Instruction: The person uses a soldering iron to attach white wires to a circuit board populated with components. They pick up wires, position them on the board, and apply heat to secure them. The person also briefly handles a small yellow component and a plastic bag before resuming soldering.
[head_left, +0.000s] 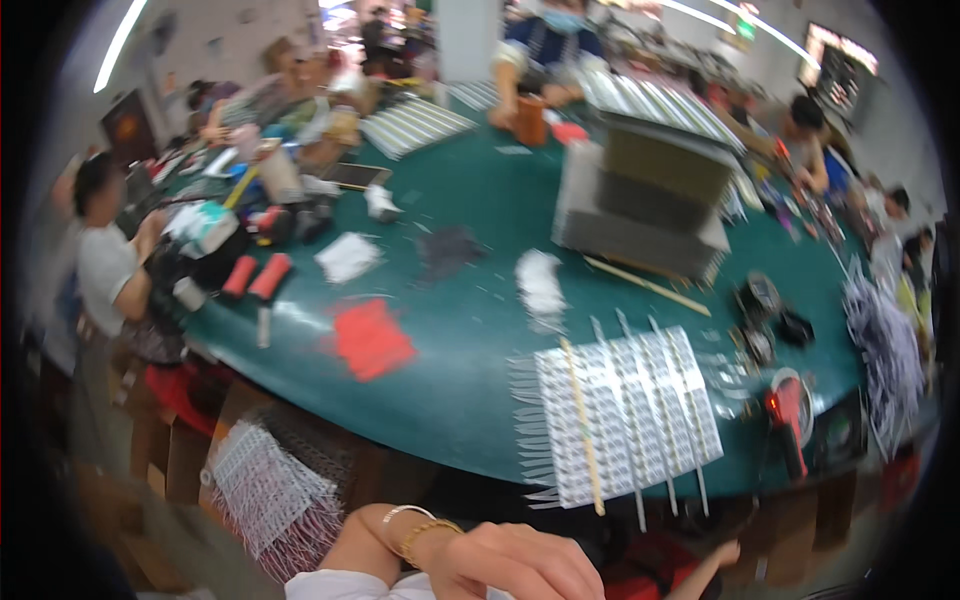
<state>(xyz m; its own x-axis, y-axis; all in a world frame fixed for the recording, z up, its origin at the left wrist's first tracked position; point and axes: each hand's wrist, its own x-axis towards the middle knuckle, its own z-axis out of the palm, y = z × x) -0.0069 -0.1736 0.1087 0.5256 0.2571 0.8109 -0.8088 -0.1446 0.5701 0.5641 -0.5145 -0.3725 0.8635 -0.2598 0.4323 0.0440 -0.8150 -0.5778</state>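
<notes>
My left hand (520, 565), with a white band and a gold bracelet at the wrist, is raised close in front of me at the lower edge. Its fingers are bent and lie together; the tips and anything in them are hidden. What seems to be my right hand (726, 553) is lower and farther right, beside the table's near edge, small and blurred. Nearest to both is a panel of white strips (630, 415) dotted with rows of small parts, on the green table (450, 410). A thin wooden stick (583, 430) lies across it.
A red-handled tape dispenser (787, 420) and dark rolls (757, 300) lie right of the panel. Stacked panels on a grey block (650, 190) stand farther back. Red (372, 340) and white piles lie leftward. Wired strips (275, 495) fill a box below. Several people sit around.
</notes>
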